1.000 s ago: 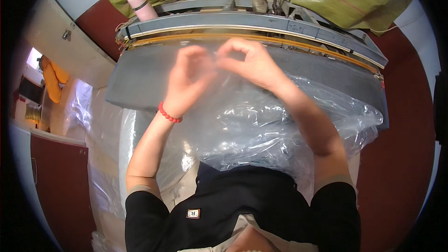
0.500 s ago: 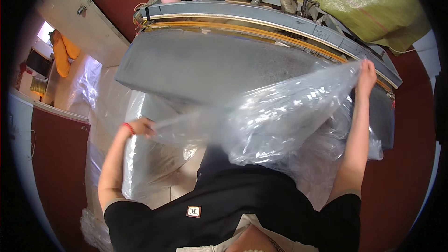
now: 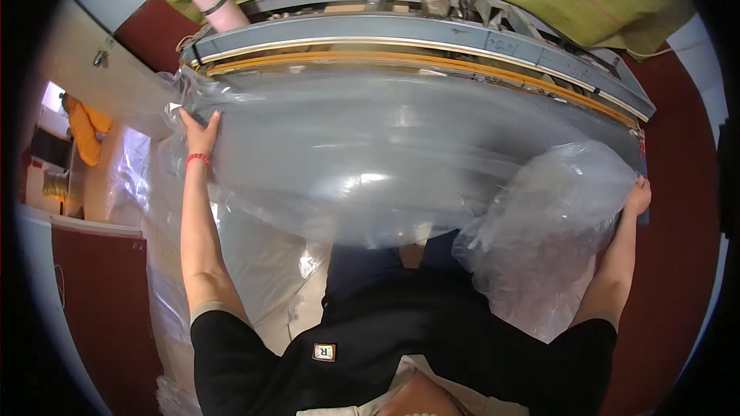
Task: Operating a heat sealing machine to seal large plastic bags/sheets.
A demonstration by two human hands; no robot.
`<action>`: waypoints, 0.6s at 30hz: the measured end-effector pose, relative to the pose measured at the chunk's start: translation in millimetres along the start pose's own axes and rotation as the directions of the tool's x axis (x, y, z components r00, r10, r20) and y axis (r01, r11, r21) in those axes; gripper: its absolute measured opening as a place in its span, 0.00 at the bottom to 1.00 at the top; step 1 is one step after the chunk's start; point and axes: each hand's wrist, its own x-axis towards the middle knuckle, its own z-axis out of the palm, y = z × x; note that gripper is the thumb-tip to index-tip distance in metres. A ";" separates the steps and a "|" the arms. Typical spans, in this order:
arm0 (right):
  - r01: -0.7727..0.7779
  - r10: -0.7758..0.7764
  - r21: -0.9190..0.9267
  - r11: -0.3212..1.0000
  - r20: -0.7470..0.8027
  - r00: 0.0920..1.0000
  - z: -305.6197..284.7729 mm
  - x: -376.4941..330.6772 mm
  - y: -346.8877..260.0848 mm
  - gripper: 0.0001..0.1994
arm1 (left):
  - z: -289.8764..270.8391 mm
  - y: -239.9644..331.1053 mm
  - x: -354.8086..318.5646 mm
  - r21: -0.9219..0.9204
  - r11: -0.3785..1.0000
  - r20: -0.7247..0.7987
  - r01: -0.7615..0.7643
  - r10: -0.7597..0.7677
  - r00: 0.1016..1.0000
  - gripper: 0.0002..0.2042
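Sheet: the wide clear plastic film sheet (image 3: 385,154) is stretched flat between both hands, draped over the grey table (image 3: 432,31) of the sealing machine.
Left hand: the left hand (image 3: 200,132) pinches the film's far left corner, fingers closed on it.
Right hand: the right hand (image 3: 638,194) grips the right edge, beside a bunched clear bag (image 3: 547,231).
Doing it well: I'd judge even tension, edges level, no wrinkles.
Beyond: a pink bottle (image 3: 218,3) sits past the left hand.

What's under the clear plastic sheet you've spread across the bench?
Under the clear plastic sheet the grey flat bench top shows through, blurred by glare. The left hand and right hand hold its ends. The bunched plastic on the right hides whatever lies beneath it.
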 end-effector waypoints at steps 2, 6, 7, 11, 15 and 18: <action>-0.049 0.056 -0.228 0.972 0.023 0.998 -19.3 7.1 42.4 0.15 | 19.2 52.7 3.8 0.188 0.979 0.120 0.075 -0.099 0.988 0.44; 0.080 -0.056 -0.269 0.960 0.098 0.994 7.0 11.1 25.9 0.16 | -15.3 -44.3 66.2 0.507 0.861 0.389 -0.041 -0.185 0.903 0.40; 0.075 -0.045 -0.282 0.957 0.110 0.993 6.8 6.9 14.8 0.16 | -19.5 -52.8 74.5 0.454 0.888 0.428 -0.069 -0.149 0.891 0.39; -0.043 0.051 -0.214 0.976 0.031 0.998 -8.4 17.4 45.9 0.20 | 1.3 45.1 80.5 0.708 0.604 0.612 -0.365 -0.268 0.744 0.35; -0.022 0.029 -0.218 0.976 0.031 0.999 -12.0 1.3 10.6 0.21 | -45.8 72.7 46.1 0.739 0.538 0.580 -0.406 -0.201 0.789 0.27; 0.025 -0.014 -0.163 0.986 0.067 0.998 -7.7 4.0 7.5 0.21 | -35.4 158.4 -18.3 0.059 0.947 0.619 -0.315 0.212 0.756 0.16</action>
